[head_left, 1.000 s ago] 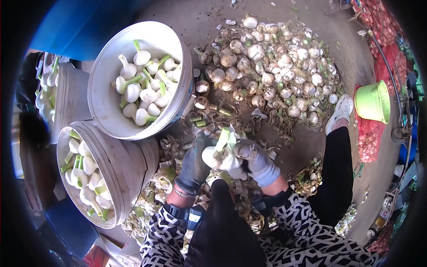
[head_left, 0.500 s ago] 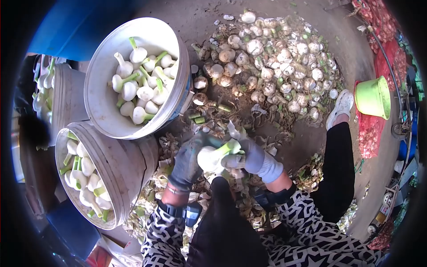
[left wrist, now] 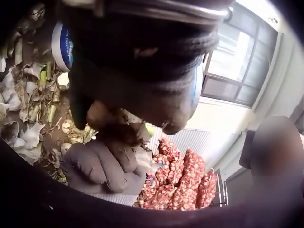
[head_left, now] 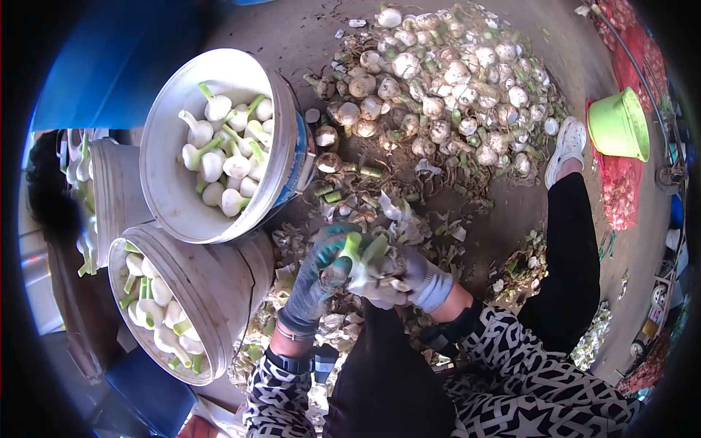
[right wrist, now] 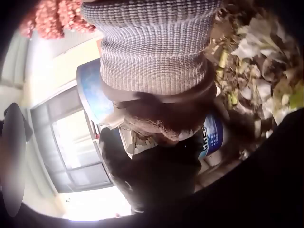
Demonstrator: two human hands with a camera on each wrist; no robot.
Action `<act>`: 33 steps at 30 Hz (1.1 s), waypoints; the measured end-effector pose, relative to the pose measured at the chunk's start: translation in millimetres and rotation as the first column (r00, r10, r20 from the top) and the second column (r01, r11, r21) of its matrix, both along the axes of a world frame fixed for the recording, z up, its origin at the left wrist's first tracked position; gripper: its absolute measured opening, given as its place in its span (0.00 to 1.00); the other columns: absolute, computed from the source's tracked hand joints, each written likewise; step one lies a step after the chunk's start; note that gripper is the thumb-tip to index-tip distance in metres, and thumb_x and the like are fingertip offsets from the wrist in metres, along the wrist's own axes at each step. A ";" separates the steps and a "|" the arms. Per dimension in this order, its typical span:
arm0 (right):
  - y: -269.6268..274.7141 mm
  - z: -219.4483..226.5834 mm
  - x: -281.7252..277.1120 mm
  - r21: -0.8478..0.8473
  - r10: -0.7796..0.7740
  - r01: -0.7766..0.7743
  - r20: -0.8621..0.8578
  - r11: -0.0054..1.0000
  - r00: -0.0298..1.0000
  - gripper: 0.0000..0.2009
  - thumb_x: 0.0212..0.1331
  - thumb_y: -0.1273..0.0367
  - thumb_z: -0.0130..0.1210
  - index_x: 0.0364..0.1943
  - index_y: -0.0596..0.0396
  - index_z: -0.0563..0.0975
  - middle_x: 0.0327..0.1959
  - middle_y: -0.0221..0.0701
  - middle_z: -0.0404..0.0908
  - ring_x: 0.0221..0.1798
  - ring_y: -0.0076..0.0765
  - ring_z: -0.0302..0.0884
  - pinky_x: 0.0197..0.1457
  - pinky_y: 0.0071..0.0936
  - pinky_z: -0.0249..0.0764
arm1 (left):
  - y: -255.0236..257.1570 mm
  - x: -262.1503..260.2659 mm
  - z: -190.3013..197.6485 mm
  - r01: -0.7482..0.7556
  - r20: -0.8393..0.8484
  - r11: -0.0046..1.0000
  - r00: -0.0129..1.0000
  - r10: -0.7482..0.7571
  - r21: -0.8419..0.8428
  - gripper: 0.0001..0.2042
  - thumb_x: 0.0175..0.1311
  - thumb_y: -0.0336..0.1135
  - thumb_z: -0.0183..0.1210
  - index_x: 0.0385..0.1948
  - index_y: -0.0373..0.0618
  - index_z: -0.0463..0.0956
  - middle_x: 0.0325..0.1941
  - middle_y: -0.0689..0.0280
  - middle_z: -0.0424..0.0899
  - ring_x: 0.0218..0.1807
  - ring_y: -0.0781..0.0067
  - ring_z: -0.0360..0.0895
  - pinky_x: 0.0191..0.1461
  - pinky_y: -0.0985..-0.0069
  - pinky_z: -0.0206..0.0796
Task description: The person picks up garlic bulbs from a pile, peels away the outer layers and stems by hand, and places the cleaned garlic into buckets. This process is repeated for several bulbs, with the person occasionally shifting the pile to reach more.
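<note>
Between two gloved hands in the head view is a garlic bulb with a cut green stem (head_left: pixel 351 247), most of its white body hidden by the fingers. My left hand (head_left: pixel 312 281), in a dark grey-green glove, grips it from the left. In a lighter grey glove, my right hand (head_left: pixel 418 276) pinches loose, torn skin (head_left: pixel 387 271) on the bulb's right side. The left wrist view has the dark left glove (left wrist: pixel 137 90) above the curled fingers of the right glove (left wrist: pixel 97 164). In the right wrist view, papery skin (right wrist: pixel 140 142) shows between the hands.
White buckets (head_left: pixel 164 146) of trimmed garlic stand at the left, another bucket (head_left: pixel 139 252) tilting nearby. A heap of untrimmed garlic (head_left: pixel 460 95) lies ahead. Peeled skins (head_left: pixel 398 212) litter the floor below the hands. At right are a lime-green bucket (head_left: pixel 617 131) and red net sacks (head_left: pixel 621 201).
The bulb has turned in the hands: its white side faced up before, and now the stem points up beside the left fingers. The view has shifted slightly.
</note>
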State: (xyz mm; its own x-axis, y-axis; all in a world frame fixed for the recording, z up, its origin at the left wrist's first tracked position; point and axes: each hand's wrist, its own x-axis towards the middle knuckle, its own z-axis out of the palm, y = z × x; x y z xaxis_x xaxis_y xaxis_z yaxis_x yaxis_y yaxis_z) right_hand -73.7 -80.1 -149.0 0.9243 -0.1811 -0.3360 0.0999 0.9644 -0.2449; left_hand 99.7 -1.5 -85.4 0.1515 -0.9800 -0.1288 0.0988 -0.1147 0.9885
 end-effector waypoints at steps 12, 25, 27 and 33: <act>-31.0 -9.2 -65.5 0.071 -0.062 0.045 0.256 0.996 0.965 0.15 0.66 0.61 0.50 0.26 0.56 0.79 0.15 0.28 0.73 0.11 0.23 0.63 0.21 0.27 0.63 | -1.5 -16.6 -14.4 -0.187 -0.787 0.960 0.551 0.280 0.210 0.16 0.62 0.47 0.61 0.44 0.46 0.75 0.56 0.56 0.74 0.51 0.55 0.77 0.54 0.58 0.73; -32.3 77.0 9.8 -0.883 -0.421 -0.466 -0.446 0.062 0.790 0.25 0.47 0.45 0.65 0.35 0.52 0.75 0.31 0.36 0.80 0.34 0.46 0.82 0.35 0.41 0.77 | 2.8 -13.3 -46.7 -0.309 0.399 0.929 0.893 0.209 0.205 0.23 0.68 0.33 0.56 0.62 0.35 0.62 0.56 0.50 0.74 0.56 0.53 0.74 0.59 0.67 0.67; -32.2 69.7 22.2 -0.846 -0.516 -0.525 -0.410 -0.093 0.752 0.23 0.49 0.47 0.64 0.34 0.52 0.76 0.28 0.36 0.81 0.32 0.48 0.81 0.35 0.44 0.76 | -9.1 -11.8 -30.4 -0.268 0.022 0.950 0.963 0.268 0.162 0.26 0.72 0.44 0.51 0.65 0.37 0.58 0.58 0.52 0.72 0.56 0.59 0.73 0.59 0.68 0.66; -46.9 55.9 10.1 -0.917 -0.239 -0.384 -0.398 0.106 0.886 0.13 0.55 0.62 0.62 0.39 0.55 0.80 0.24 0.40 0.81 0.27 0.43 0.81 0.35 0.37 0.76 | -6.3 -17.3 -5.0 -0.122 0.381 0.992 0.917 0.118 -0.014 0.36 0.60 0.45 0.66 0.65 0.38 0.59 0.60 0.58 0.69 0.62 0.67 0.67 0.66 0.71 0.59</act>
